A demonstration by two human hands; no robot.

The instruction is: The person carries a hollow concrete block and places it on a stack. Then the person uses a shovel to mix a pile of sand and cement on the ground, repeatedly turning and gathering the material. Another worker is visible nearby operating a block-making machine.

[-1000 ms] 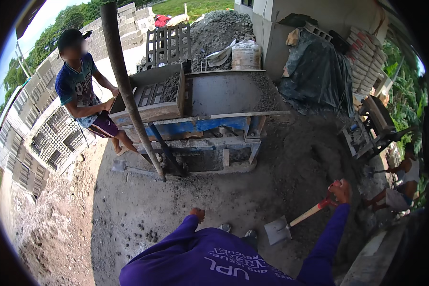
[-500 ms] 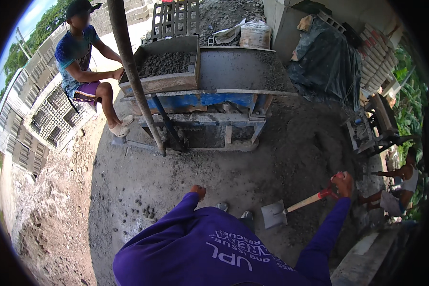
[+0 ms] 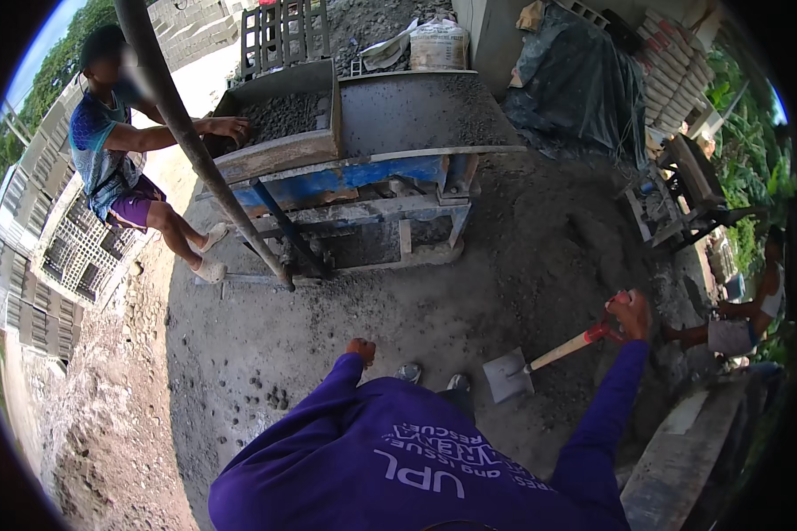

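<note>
shovel [image 3: 558,352], where is it?
at the right, slanting, blade [image 3: 507,375] just beside the feet [image 3: 458,382]; the right hand [image 3: 632,314] has its fingers wrapped round the red grip [image 3: 599,333].
and the left hand [image 3: 360,351]?
curled into a fist, well apart from the shovel; whether anything is inside, i cannot tell.

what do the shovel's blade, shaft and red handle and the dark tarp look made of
Shovel blade: likely metal, from its thin, flat, dull grey sheet. Shaft: apparently bare wood, pale tan and matte. Red handle: painted metal or plastic; its even colour leaves it open. Dark tarp: probably plastic sheeting, given its creases and slight sheen.
</note>
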